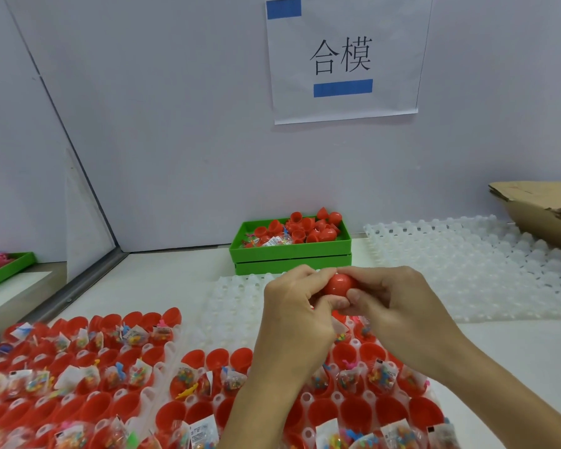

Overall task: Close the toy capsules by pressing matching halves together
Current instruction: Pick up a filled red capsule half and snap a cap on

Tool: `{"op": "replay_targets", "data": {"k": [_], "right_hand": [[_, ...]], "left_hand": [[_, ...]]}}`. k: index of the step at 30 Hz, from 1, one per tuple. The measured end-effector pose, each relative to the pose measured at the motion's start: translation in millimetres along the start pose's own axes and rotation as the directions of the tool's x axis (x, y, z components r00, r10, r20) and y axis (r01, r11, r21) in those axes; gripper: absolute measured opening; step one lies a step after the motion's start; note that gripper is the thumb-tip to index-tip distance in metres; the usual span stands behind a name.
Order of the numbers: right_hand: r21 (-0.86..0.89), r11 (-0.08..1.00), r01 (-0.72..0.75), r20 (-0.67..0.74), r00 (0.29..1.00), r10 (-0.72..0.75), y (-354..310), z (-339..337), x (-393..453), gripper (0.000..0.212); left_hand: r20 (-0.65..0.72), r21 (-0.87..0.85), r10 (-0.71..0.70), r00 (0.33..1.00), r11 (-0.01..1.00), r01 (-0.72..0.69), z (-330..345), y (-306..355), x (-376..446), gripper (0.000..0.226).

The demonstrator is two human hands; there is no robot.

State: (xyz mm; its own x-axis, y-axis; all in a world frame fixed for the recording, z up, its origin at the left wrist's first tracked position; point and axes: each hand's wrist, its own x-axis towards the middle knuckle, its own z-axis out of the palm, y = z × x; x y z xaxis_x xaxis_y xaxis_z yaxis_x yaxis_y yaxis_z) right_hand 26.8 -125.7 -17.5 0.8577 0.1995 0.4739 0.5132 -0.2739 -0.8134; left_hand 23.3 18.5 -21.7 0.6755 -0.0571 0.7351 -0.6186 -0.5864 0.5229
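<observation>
My left hand (297,306) and right hand (392,303) pinch one red capsule (337,284) between them; red halves (353,406) sit below my wrists.

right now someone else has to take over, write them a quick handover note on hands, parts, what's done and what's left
Left hand and right hand: both grip one red capsule, held above the near trays.
Parts: loose red halves in the green bin at the back; open red cups with toy bags fill the white trays in front.
Done: no closed capsule set down that I can see.
Left: finish pressing this one, then cap every open cup.
</observation>
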Motion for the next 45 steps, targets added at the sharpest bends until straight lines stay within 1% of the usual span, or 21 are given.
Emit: {"op": "replay_targets", "data": {"k": [4,6,10,12,14,16,19,20,21,23,24,25,27,30,33,35,37,39,41,43,45], "right_hand": [[0.097,0.995,-0.035,-0.027,0.999,0.038,-3,5,-3,0.014],[0.09,0.995,-0.053,-0.039,0.998,0.057,-3,7,-3,0.01],[0.148,0.985,-0.089,-0.04,0.995,0.095,-1,6,-3,0.023],[0.196,0.974,-0.116,-0.029,0.992,0.124,0,5,-4,0.024],[0.256,0.954,-0.158,-0.028,0.985,0.171,4,3,-2,0.021],[0.335,0.92,-0.204,-0.035,0.973,0.229,8,-1,0,0.022],[0.429,0.881,-0.201,-0.007,0.974,0.226,12,-7,2,0.031],[0.468,0.864,-0.187,0.012,0.979,0.206,12,-8,2,0.036],[0.508,0.844,-0.173,0.028,0.982,0.184,13,-8,3,0.039],[0.554,0.819,-0.147,0.043,0.988,0.147,14,-6,3,0.041],[0.555,0.821,-0.135,0.044,0.99,0.133,15,-5,3,0.041],[0.549,0.826,-0.125,0.044,0.992,0.121,15,-4,3,0.037],[0.522,0.845,-0.111,0.033,0.993,0.11,16,-4,2,0.028],[0.491,0.863,-0.118,0.008,0.991,0.131,16,-3,1,0.024],[0.524,0.843,-0.117,0.011,0.991,0.131,14,-3,0,0.023],[0.483,0.87,-0.102,-0.005,0.993,0.119,12,-4,0,0.024],[0.378,0.922,-0.084,-0.024,0.995,0.1,10,-7,0,0.023],[0.194,0.98,-0.051,-0.058,0.996,0.063,9,-10,1,0.035],[-0.033,0.999,0.004,-0.066,0.998,-0.007,9,-11,1,0.045],[-0.148,0.987,0.065,-0.023,0.997,-0.069,10,-10,-1,0.053],[-0.184,0.978,0.1,0.025,0.995,-0.097,11,-8,-2,0.061]], "left_hand": [[0.058,0.009,0.061,0.996,0.998,-0.062,1,-1,1,0.026],[0.066,0.039,0.07,0.995,0.997,-0.073,3,-1,-1,0.025],[0.062,0.083,0.075,0.995,0.993,-0.08,7,-3,-3,0.027],[0.078,0.042,0.049,0.996,0.998,-0.052,7,-2,-3,0.032],[0.127,-0.087,-0.027,0.991,0.995,0.038,4,-2,-2,0.041],[0.208,-0.252,-0.155,0.966,0.946,0.206,-3,-4,1,0.054],[0.329,-0.472,-0.359,0.873,0.738,0.481,-11,-6,5,0.075],[0.353,-0.501,-0.395,0.848,0.685,0.528,-11,-7,6,0.079],[0.369,-0.503,-0.414,0.832,0.664,0.553,-10,-7,6,0.08],[0.405,-0.487,-0.409,0.818,0.66,0.572,-6,-6,5,0.072],[0.431,-0.518,-0.392,0.813,0.63,0.579,-2,-6,4,0.065],[0.453,-0.574,-0.376,0.808,0.571,0.587,1,-5,2,0.058],[0.452,-0.656,-0.364,0.814,0.483,0.58,6,-4,0,0.046],[0.418,-0.661,-0.374,0.828,0.5,0.559,11,-4,-1,0.039],[0.404,-0.639,-0.383,0.831,0.532,0.555,12,-5,-1,0.036],[0.418,-0.635,-0.394,0.819,0.517,0.573,12,-4,-1,0.032],[0.455,-0.649,-0.416,0.787,0.45,0.613,10,-3,0,0.026],[0.507,-0.665,-0.436,0.743,0.351,0.659,6,-3,2,0.023],[0.537,-0.674,-0.444,0.717,0.285,0.681,3,-5,3,0.023],[0.546,-0.651,-0.452,0.705,0.302,0.697,2,-6,4,0.027],[0.545,-0.639,-0.456,0.704,0.319,0.7,3,-6,3,0.03]]}}
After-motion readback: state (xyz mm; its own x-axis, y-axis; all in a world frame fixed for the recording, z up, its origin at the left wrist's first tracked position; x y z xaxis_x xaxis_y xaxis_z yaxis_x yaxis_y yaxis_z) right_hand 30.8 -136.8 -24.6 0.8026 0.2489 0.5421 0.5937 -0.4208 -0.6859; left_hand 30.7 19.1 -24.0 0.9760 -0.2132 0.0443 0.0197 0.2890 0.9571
